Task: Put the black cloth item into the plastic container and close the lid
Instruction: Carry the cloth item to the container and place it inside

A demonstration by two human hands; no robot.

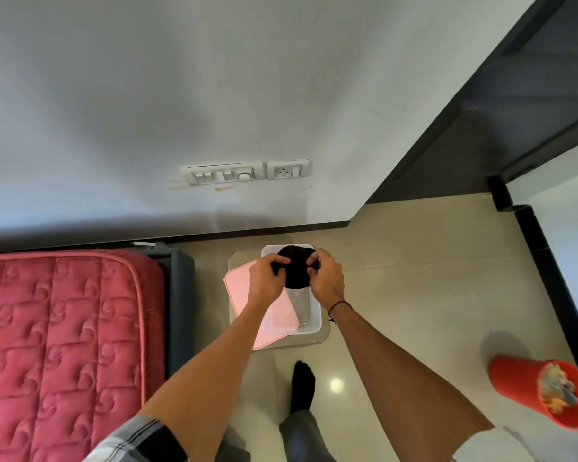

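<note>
left hand [267, 278]: gripping the left edge of the black cloth [296, 268], fingers curled tight on it
right hand [326, 274]: pinching the cloth's right edge, fingers closed on the fabric
black cloth: hanging bunched between both hands, above the far end of the container [311, 320]
container: clear plastic, sitting open on the floor [414, 295] near the wall
lid [244, 288]: pink, lying tilted across the container's left side, not closed
bed [60, 345]: red quilted mattress lying to the left
red cup [528, 388]: tipping at the right, well apart from the container
foot [302, 385]: in a black sock, standing just behind the container
</note>
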